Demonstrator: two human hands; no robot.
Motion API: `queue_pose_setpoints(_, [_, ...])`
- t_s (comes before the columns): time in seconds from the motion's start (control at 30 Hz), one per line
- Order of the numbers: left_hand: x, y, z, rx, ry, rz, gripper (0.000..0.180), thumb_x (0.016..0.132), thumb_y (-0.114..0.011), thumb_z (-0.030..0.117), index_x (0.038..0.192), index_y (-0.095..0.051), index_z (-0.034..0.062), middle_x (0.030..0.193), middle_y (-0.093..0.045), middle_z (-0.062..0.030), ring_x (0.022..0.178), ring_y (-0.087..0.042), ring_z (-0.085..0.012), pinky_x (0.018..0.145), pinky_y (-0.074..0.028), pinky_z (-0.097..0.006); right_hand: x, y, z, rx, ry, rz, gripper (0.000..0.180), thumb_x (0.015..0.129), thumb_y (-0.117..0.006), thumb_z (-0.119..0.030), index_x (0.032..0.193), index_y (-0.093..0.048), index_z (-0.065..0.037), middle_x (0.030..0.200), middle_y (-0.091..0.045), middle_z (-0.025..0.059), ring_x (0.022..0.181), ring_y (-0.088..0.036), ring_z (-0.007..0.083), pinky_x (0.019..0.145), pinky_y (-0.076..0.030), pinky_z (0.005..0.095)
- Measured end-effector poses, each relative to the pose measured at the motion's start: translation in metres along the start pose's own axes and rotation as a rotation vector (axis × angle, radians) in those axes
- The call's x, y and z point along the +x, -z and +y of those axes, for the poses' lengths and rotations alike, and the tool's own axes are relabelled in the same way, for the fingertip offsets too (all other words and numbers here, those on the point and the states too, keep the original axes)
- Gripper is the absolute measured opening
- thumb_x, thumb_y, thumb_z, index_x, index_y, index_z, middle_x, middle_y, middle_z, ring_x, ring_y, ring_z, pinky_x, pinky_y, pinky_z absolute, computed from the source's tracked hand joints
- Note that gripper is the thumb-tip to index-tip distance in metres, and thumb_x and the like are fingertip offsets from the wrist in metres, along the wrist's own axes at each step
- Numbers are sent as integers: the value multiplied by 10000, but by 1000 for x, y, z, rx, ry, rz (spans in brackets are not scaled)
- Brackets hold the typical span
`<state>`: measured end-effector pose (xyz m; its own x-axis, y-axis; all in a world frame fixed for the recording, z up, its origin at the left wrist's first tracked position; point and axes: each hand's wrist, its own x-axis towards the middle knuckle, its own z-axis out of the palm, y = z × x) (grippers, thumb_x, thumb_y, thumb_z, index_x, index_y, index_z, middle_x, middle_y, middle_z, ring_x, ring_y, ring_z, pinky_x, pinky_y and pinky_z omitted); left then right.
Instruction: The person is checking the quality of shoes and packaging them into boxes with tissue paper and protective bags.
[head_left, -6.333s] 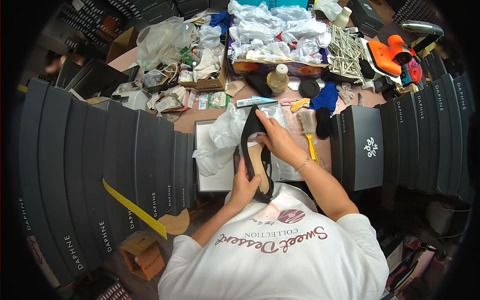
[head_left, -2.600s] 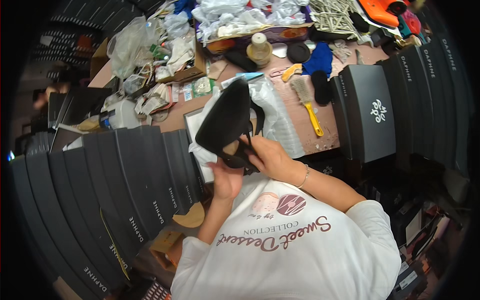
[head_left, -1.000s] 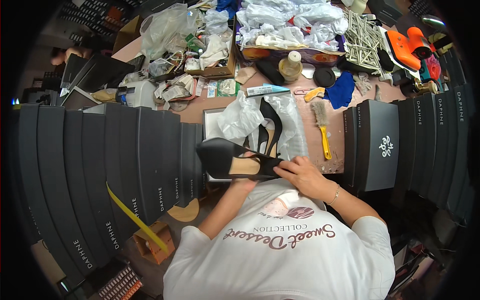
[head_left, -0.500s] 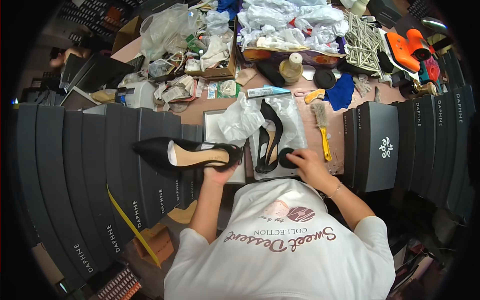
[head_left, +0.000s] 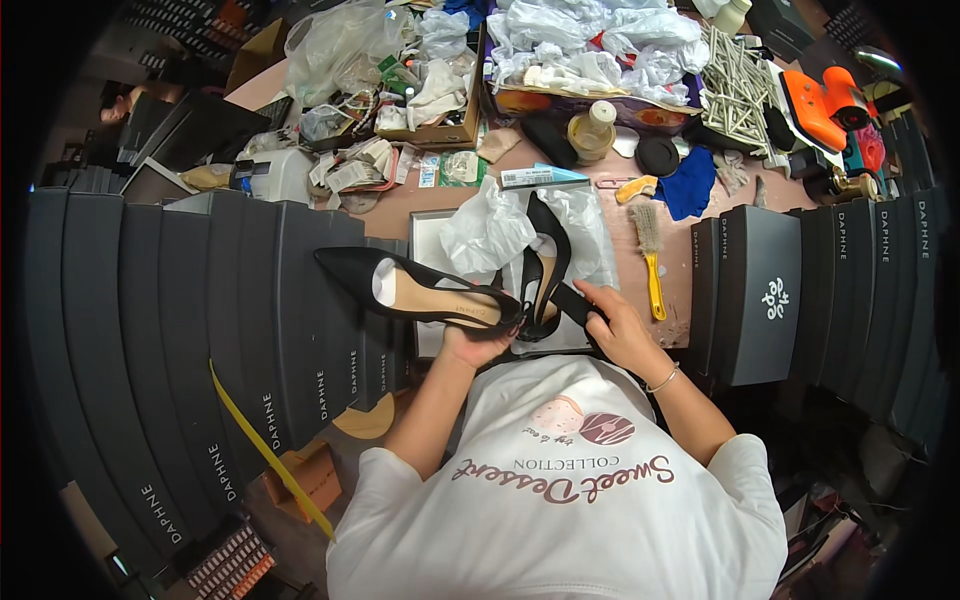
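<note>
My left hand point(head_left: 478, 345) grips the heel end of a black high-heeled pump point(head_left: 415, 290), held level with its toe pointing left over the dark boxes. Its tan insole faces up. My right hand point(head_left: 615, 322) holds a small black block-shaped brush or sponge point(head_left: 572, 300) just right of that shoe's heel. A second black pump point(head_left: 543, 265) lies in front of me on crumpled clear plastic and white tissue point(head_left: 490, 228), in an open shoebox point(head_left: 428, 228).
Rows of dark shoeboxes point(head_left: 250, 320) flank me left and right point(head_left: 760, 290). A yellow-handled brush point(head_left: 652, 262), a blue cloth point(head_left: 690, 185), a glue bottle point(head_left: 592, 130), an orange tool point(head_left: 825, 100) and heaps of plastic bags crowd the table behind.
The shoe went from held upright near my chest to level, toe pointing left. My right hand left the shoe and now holds the small black block beside its heel.
</note>
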<state>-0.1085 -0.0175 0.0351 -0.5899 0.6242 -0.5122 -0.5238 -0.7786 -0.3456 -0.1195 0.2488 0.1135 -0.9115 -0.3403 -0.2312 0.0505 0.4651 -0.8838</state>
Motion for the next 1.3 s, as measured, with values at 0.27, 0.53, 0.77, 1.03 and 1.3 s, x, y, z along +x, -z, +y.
queue_pose_setpoints(0.27, [6,-28,-50,-174,118,-12,438,888,-470,392,1099,-605,32,1068,-617,-171,972,-598,-355,759,-569,-447,-10,14,-49,-5,397,377,455,784,-581,13,1236,-554,-20,987,-557,146,867,-562,286,811,-454,340])
queue_pose_setpoints(0.53, [0,4,-22,-142,59,-47,462,856,-502,346,1056,-597,-59,1050,-594,-244,933,-604,-367,757,-574,-409,12,16,15,-353,343,254,553,730,-588,16,1274,-534,-68,970,-584,133,845,-572,296,764,-460,362])
queue_pose_setpoints(0.77, [-10,17,-25,-69,-326,438,524,905,-525,465,1074,-569,-29,1007,-611,-157,944,-606,-301,841,-542,-367,21,-29,25,-202,-84,-502,711,744,-591,-110,1409,-342,-79,887,-644,223,813,-622,367,755,-488,414])
queue_pose_setpoints(1.03, [-38,19,-24,855,-531,439,516,926,-507,485,1069,-542,-10,950,-569,-98,901,-577,-217,821,-510,-379,33,-33,25,-477,165,-336,328,673,-660,-101,964,-522,-43,769,-631,182,734,-626,369,662,-492,455])
queue_pose_setpoints(1.3, [-19,-53,-52,602,66,-1,575,941,-391,548,1302,-459,106,1235,-555,-103,1147,-541,-286,930,-454,-544,1,3,-58,-901,704,-66,118,747,-589,-168,844,-540,-121,732,-499,30,705,-543,191,613,-404,317])
